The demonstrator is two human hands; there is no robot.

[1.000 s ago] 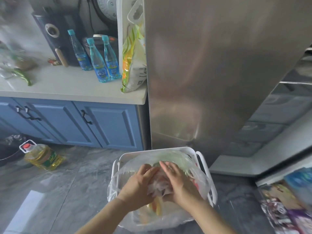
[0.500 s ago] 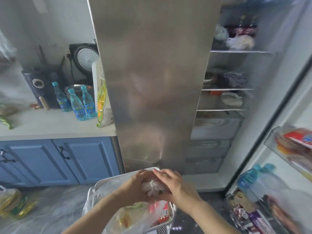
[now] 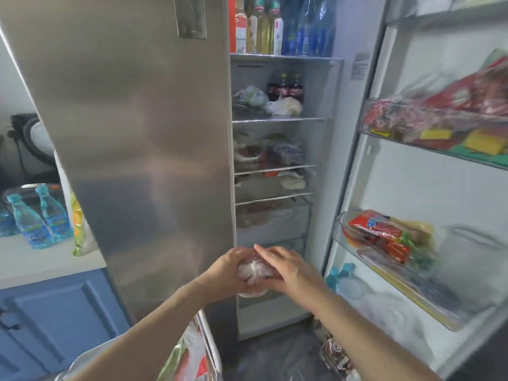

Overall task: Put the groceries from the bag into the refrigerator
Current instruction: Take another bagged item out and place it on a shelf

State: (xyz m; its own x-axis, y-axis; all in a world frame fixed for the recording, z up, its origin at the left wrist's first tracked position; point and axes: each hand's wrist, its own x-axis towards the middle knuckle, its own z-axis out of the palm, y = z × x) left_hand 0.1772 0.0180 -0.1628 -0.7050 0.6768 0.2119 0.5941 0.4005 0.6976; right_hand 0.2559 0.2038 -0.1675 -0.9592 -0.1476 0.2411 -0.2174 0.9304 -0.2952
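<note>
Left hand [image 3: 225,273] and right hand [image 3: 288,266] are clasping a plastic-wrapped packet [image 3: 254,272] at lower centre, before the open refrigerator [image 3: 277,119]

Bottles [image 3: 284,89] behind bags [image 3: 264,101], fridge shelf [image 3: 277,120]

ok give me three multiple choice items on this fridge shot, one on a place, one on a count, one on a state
1. Where do the cola bottles stand?
A. on a fridge shelf
B. on the counter
C. on the floor

2. How many hands hold the wrapped packet?
A. none
B. one
C. two

3. How is the right fridge door?
A. shut
B. open
C. taken off

Key: 1 A, they stand on a shelf inside behind bagged food. 2 C, the left hand and right hand both clasp it. 3 B, its stocked racks face the camera.
</note>
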